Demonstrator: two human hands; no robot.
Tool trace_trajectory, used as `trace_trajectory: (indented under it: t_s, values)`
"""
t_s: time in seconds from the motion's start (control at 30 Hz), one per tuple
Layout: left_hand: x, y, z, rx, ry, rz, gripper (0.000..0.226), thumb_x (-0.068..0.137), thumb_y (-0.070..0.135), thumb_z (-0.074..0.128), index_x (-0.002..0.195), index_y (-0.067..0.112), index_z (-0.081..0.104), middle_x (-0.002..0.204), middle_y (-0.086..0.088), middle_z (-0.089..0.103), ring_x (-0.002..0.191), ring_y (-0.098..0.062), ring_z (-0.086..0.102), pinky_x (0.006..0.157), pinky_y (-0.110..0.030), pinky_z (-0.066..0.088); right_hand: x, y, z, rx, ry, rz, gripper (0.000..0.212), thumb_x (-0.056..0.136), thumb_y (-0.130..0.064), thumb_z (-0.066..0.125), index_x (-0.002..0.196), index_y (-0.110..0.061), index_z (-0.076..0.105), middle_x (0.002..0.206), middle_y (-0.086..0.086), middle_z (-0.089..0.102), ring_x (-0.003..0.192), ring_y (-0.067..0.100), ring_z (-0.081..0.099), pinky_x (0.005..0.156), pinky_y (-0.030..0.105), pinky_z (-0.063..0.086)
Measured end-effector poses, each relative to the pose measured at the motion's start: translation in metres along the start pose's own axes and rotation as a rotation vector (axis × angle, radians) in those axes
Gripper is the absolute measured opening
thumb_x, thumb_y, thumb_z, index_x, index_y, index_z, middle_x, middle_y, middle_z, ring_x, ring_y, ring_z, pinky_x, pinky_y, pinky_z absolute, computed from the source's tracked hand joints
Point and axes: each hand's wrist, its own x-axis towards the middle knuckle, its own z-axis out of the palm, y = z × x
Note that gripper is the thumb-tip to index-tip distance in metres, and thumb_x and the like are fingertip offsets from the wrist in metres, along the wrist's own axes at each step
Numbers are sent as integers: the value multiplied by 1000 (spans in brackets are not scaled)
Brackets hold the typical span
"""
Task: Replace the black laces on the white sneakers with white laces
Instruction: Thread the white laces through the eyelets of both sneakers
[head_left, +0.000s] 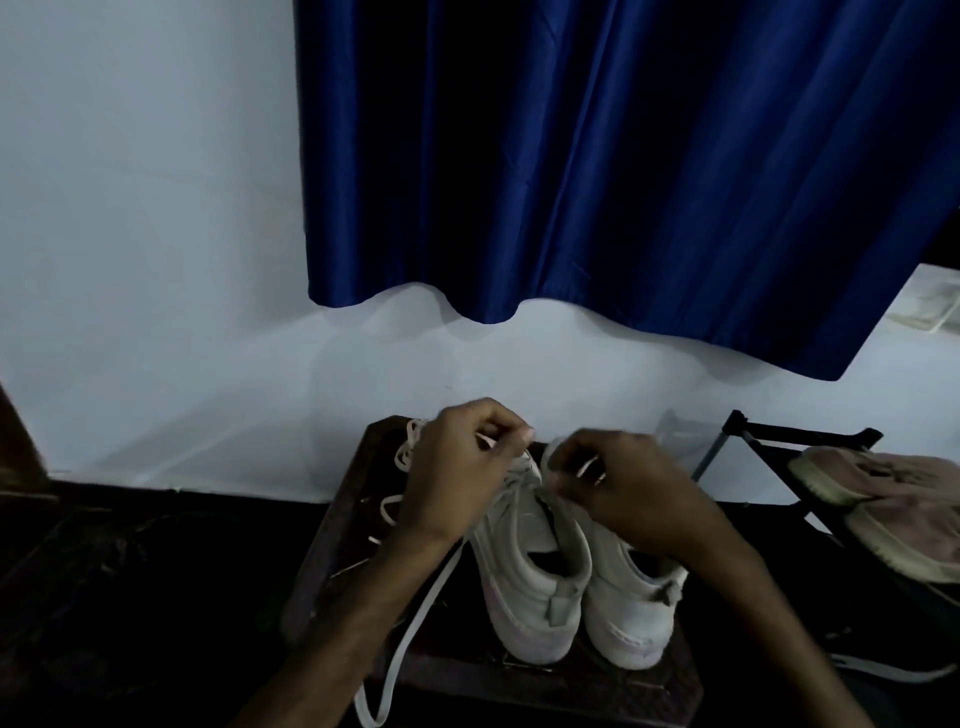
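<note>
The white sneakers (524, 587) stand side by side at lower centre of the frame, heels toward the viewer, on a small dark desk (332, 571). That likely keeps the eyelets facing up and within reach. Over their tongues, the left hand (457, 457) pinches a white lace (415, 613) in curled fingers, and the right hand (623, 478) pinches another strand, probably drawing it through an eyelet. Slack lace trails toward the lower left. No black lace is discernible. At right, a dark rack (810, 436) holds pinkish shoes (883, 483). A blue curtain (623, 156) hangs above.
</note>
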Motion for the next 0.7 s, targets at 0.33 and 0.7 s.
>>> trace_trajectory:
  t_s: [0.33, 0.7]
  values:
    - [-10, -6, 34, 509, -55, 57, 12, 81, 25, 69, 90, 28, 77, 94, 9, 73, 93, -9, 65, 77, -29, 52, -2, 21, 16, 22, 13, 91, 19, 88, -27, 67, 83, -11, 75, 77, 6, 70, 74, 15, 64, 70, 33, 49]
    - [-13, -5, 48, 521, -77, 99, 4, 79, 25, 77, 78, 27, 74, 84, 10, 71, 84, -8, 63, 67, -29, 50, 3, 36, 15, 293, -54, 177, 9, 82, -17, 73, 80, -9, 76, 76, 18, 70, 62, 12, 55, 68, 40, 53]
